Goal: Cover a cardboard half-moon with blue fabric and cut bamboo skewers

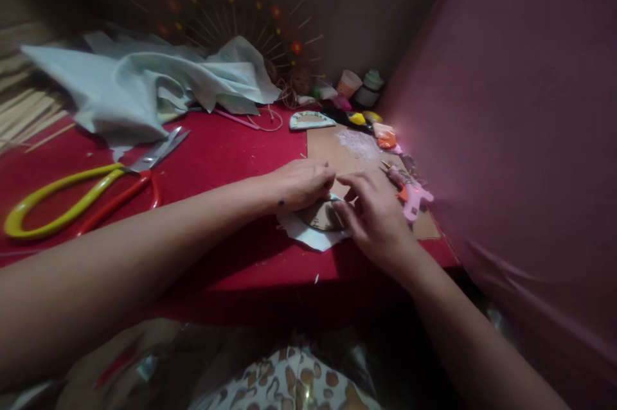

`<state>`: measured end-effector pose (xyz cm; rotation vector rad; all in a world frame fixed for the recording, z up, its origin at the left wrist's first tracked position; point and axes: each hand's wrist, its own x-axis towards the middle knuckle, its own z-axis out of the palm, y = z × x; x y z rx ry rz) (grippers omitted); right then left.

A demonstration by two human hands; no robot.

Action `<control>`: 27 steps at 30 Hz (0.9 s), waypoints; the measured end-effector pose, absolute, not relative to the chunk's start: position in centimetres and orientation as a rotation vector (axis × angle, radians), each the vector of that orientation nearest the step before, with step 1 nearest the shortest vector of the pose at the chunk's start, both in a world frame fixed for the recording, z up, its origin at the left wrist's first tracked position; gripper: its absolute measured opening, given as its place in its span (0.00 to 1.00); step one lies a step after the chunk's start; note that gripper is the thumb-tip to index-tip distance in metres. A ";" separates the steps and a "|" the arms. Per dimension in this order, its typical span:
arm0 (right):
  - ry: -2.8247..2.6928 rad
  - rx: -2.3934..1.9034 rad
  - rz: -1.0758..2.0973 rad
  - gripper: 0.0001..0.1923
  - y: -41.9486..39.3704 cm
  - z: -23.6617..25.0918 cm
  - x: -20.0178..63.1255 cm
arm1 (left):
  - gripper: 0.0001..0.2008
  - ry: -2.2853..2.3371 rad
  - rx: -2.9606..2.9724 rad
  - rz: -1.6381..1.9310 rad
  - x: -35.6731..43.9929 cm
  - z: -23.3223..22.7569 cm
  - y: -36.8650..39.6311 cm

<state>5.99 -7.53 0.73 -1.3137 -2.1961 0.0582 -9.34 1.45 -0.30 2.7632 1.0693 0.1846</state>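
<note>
A rounded piece of cardboard (326, 214) lies on a pale blue piece of fabric (311, 238) at the table's front. My left hand (306, 180) is closed at the far edge of the cardboard, its fingertips pinched on the fabric there. From the right, my right hand (378, 214) bends round the same piece. Its thumb presses near the cardboard's right edge, and the index finger reaches towards my left fingertips. The far edge of the piece is partly hidden by both hands.
A pink glue gun (409, 195) rests on a cardboard sheet (325, 140). Scissors (144, 169) lie at the left, beside crumpled pale blue fabric (144, 82). A fabric-edged half-round piece (311, 119), a cup (348, 83) and a jar (370, 87) are farther back. A pink curtain-like surface (520, 127) borders the right.
</note>
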 end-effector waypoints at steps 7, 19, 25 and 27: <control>-2.345 -1.337 -0.056 0.14 -7.2 -2.2 5.0 | 0.13 1.043 2.347 0.348 -12.6 3.8 3.1; -2.423 -1.365 -0.008 0.14 -8.1 -1.2 5.0 | 0.13 1.284 2.487 0.000 -14.8 2.8 5.8; -2.521 -1.431 0.056 0.17 -8.3 0.4 5.2 | 0.08 1.202 2.503 -0.016 -14.8 1.8 6.0; -2.509 -1.415 0.051 0.16 -8.2 0.2 5.3 | 0.07 1.187 2.512 0.008 -14.9 1.4 6.2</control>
